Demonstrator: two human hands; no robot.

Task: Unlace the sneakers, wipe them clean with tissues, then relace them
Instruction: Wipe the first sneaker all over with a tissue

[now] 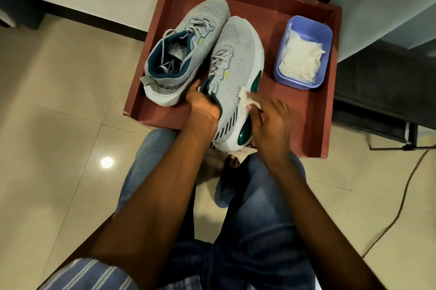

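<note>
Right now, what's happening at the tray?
A seated person is wiping the near sneaker. The left hand grips its collar while the right hand presses a tissue against its side. Both sneakers show laces. The far sneaker lies untouched on the red tray, beside a blue tub of tissues.

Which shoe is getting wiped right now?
The sneaker on the right. The left hand grips its collar while the right hand presses a tissue on its side. The other sneaker sits untouched.
</note>
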